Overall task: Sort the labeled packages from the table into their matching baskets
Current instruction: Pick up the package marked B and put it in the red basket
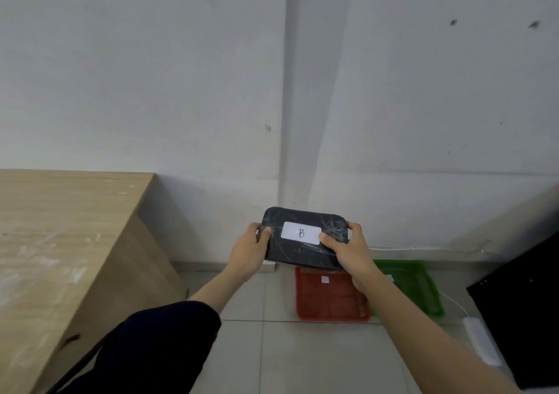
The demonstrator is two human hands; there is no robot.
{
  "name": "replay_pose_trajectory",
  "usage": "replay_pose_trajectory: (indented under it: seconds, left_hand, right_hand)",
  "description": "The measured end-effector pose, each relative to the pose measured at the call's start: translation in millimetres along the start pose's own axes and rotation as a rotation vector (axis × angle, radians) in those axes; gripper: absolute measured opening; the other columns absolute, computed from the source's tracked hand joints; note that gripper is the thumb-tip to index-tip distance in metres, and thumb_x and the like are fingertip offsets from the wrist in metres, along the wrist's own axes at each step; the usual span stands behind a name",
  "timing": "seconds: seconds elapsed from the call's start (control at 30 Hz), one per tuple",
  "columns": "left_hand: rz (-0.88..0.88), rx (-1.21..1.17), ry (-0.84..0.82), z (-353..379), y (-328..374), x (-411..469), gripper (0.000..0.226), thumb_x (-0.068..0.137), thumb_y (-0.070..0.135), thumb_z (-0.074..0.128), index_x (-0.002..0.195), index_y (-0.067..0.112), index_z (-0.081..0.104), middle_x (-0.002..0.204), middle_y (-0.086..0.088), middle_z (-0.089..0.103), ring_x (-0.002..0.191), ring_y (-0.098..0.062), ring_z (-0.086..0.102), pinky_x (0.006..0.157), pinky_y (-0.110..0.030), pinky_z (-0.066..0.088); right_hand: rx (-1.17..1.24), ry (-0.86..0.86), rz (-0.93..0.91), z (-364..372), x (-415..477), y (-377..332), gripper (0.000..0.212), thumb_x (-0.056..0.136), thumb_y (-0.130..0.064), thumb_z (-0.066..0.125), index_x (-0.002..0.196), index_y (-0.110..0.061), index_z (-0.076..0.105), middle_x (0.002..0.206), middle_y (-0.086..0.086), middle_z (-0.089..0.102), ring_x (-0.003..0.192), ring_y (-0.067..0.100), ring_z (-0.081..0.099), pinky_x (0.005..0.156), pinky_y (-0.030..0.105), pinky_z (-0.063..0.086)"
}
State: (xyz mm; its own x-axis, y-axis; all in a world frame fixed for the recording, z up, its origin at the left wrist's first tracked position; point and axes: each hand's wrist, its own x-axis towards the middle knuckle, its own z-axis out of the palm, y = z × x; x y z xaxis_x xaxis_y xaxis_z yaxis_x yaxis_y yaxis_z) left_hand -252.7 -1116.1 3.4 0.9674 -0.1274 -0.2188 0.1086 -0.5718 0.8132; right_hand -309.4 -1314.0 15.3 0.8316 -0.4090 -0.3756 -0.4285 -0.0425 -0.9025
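Note:
A black wrapped package [302, 254] with a white label reading "B" is held in the air in front of the wall. My left hand [249, 250] grips its left end and my right hand [351, 250] grips its right end, thumbs on top. Below it on the floor lie a red basket [329, 300] with a small white tag and a green basket [414, 284] to its right, partly hidden by my right forearm.
A wooden table [54, 242] stands at the left, its top bare in view. A black object [526, 303] stands at the right edge, with a white power strip [481, 345] and cable on the tiled floor beside it.

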Motion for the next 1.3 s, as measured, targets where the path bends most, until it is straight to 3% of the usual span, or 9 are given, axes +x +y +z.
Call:
replay_pose_trajectory:
  seconds: [0.13, 0.33, 0.47, 0.6, 0.7, 0.87, 0.97, 1.2, 1.3]
  left_hand:
    - [-0.084, -0.029, 0.002, 72.1, -8.8, 22.8, 0.039, 0.098, 0.038, 0.036, 0.120, 0.009, 0.050, 0.110, -0.018, 0.065, 0.093, -0.030, 0.058, 0.073, -0.034, 0.040]
    - [-0.189, 0.038, -0.069, 167.7, -15.2, 31.2, 0.044, 0.098, 0.036, 0.036, 0.133, 0.008, 0.041, 0.117, -0.022, 0.063, 0.106, -0.038, 0.058, 0.077, -0.034, 0.040]
    - [-0.186, 0.069, -0.067, 217.1, -27.1, 39.3, 0.040, 0.099, 0.033, 0.035, 0.133, 0.012, 0.039, 0.117, -0.020, 0.062, 0.106, -0.038, 0.059, 0.086, -0.040, 0.047]
    - [-0.268, 0.103, -0.046, 272.6, -59.6, 51.1, 0.039, 0.100, 0.030, 0.034, 0.133, 0.011, 0.037, 0.112, -0.016, 0.064, 0.089, -0.025, 0.060, 0.069, -0.031, 0.045]
    - [-0.299, 0.106, -0.049, 312.4, -91.4, 65.1, 0.039, 0.099, 0.025, 0.039, 0.136, 0.012, 0.036, 0.117, -0.015, 0.063, 0.098, -0.027, 0.062, 0.064, -0.020, 0.041]
    - [-0.259, 0.119, -0.051, 391.4, -168.4, 104.3, 0.048, 0.096, 0.025, 0.047, 0.141, 0.016, 0.032, 0.129, -0.011, 0.057, 0.114, -0.027, 0.058, 0.089, -0.037, 0.051]
    - [-0.185, 0.159, -0.030, 437.3, -227.4, 133.1, 0.066, 0.094, 0.034, 0.048, 0.149, 0.019, 0.015, 0.143, -0.010, 0.043, 0.125, -0.028, 0.050, 0.097, -0.045, 0.048]
    - [-0.058, 0.485, -0.066, 527.2, -370.0, 209.2, 0.087, 0.086, 0.063, 0.038, 0.151, 0.017, 0.002, 0.155, -0.007, 0.026, 0.143, -0.024, 0.020, 0.117, -0.051, 0.013]
    - [-0.038, 0.569, -0.083, 552.8, -409.2, 240.0, 0.090, 0.084, 0.065, 0.039, 0.151, 0.013, 0.005, 0.155, -0.008, 0.026, 0.142, -0.027, 0.020, 0.114, -0.050, 0.017]
  right_hand:
    - [-0.115, 0.026, 0.007, -34.5, 41.5, 28.4, 0.065, 0.079, -0.028, 0.076, 0.130, -0.019, 0.037, 0.120, 0.010, 0.058, 0.103, 0.026, 0.060, 0.086, 0.040, 0.053]
    - [-0.230, 0.040, 0.100, -82.9, 90.0, 85.7, 0.072, 0.081, -0.027, 0.074, 0.139, -0.014, 0.035, 0.132, 0.013, 0.055, 0.117, 0.030, 0.055, 0.100, 0.044, 0.047]
    - [-0.278, 0.048, 0.177, -97.2, 122.6, 133.2, 0.068, 0.084, -0.028, 0.070, 0.141, -0.009, 0.038, 0.135, 0.014, 0.054, 0.122, 0.031, 0.052, 0.092, 0.032, 0.041]
    - [-0.327, 0.070, 0.248, -97.9, 154.6, 196.8, 0.065, 0.085, -0.033, 0.068, 0.139, -0.008, 0.041, 0.136, 0.016, 0.049, 0.122, 0.033, 0.051, 0.099, 0.042, 0.046]
    - [-0.348, 0.091, 0.273, -95.9, 180.5, 247.7, 0.068, 0.085, -0.034, 0.068, 0.141, -0.008, 0.039, 0.137, 0.017, 0.043, 0.123, 0.034, 0.049, 0.102, 0.044, 0.044]
    - [-0.300, 0.155, 0.244, -81.7, 244.8, 349.8, 0.066, 0.083, -0.030, 0.071, 0.137, -0.010, 0.037, 0.137, 0.015, 0.050, 0.123, 0.032, 0.051, 0.100, 0.045, 0.047]
    - [-0.267, 0.183, 0.208, -62.6, 291.0, 412.0, 0.063, 0.084, -0.030, 0.070, 0.134, -0.012, 0.035, 0.133, 0.017, 0.054, 0.116, 0.033, 0.056, 0.090, 0.039, 0.050]
    - [-0.263, 0.182, 0.134, -24.9, 386.2, 544.0, 0.061, 0.087, -0.027, 0.066, 0.137, -0.012, 0.035, 0.131, 0.017, 0.055, 0.115, 0.033, 0.058, 0.094, 0.045, 0.051]
    - [-0.257, 0.175, 0.119, -17.0, 417.2, 586.7, 0.060, 0.086, -0.022, 0.068, 0.136, -0.010, 0.036, 0.130, 0.017, 0.056, 0.115, 0.033, 0.058, 0.094, 0.040, 0.050]
